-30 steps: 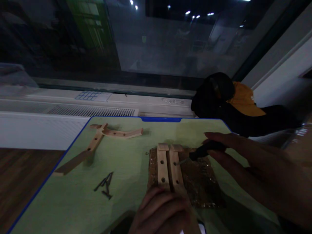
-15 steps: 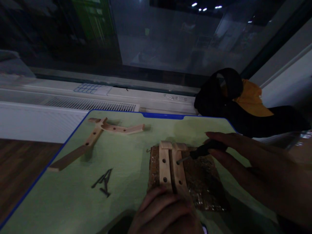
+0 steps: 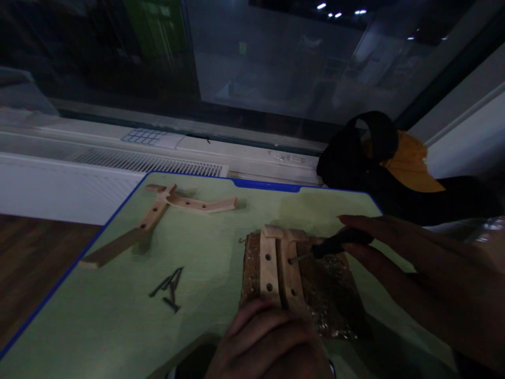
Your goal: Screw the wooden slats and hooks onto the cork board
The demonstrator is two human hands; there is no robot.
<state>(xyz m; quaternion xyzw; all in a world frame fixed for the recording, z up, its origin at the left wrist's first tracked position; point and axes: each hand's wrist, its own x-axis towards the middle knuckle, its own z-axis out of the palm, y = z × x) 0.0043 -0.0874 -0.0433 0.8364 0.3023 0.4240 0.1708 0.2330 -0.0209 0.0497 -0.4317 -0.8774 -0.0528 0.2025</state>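
Observation:
My right hand (image 3: 418, 273) pinches the black handle of a screwdriver (image 3: 335, 243) between thumb and fingers. Its thin shaft slants left, with the tip at the upper hole of the right wooden hook (image 3: 292, 276). Beside that piece lies a second wooden hook (image 3: 269, 271), nearly parallel, with two dark holes showing. Both rest on a brown, shiny-wrapped slab (image 3: 331, 300). At the bottom, my left hand (image 3: 268, 342) is closed over the lower ends of the two hooks, which its fingers hide.
Several dark screws (image 3: 169, 289) lie left of the slab on the pale green table (image 3: 213, 252) with a blue edge. Two more wooden hooks (image 3: 161, 205) lie crossed at the back left. A black and orange cap (image 3: 410, 158) sits by the window, near a white radiator (image 3: 79, 179).
The camera view has shifted slightly. The screwdriver sits a little flatter, its tip still at the same hole. My left hand keeps its place on the hooks.

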